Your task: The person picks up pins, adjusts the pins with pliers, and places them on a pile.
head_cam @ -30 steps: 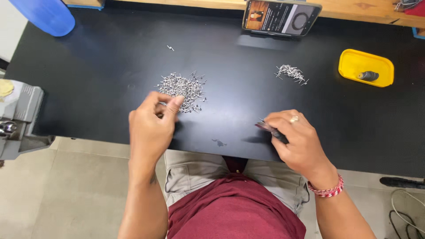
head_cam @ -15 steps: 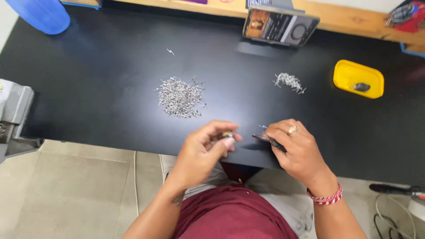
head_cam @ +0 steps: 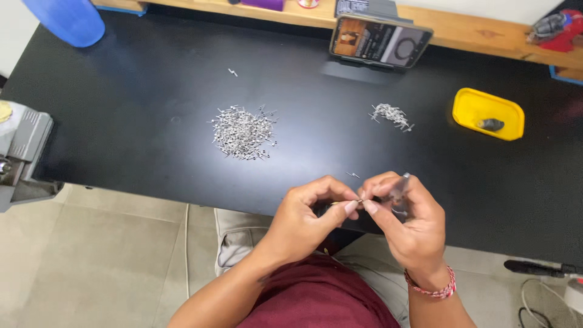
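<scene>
Left hand (head_cam: pixel 303 220) fingertips pinched on small metal pin (head_cam: pixel 359 201), lying sideways, tip touching right hand (head_cam: pixel 408 220) fingertips, themselves closed around a thin dark tool (head_cam: pixel 401 185).

Even, bright overhead light is falling across the scene. The black table (head_cam: pixel 121 133) is showing a soft sheen toward its far side. The hands are casting only faint shadows. Focus is holding sharp centrally; edges are bending slightly from wide-angle distortion.
</scene>
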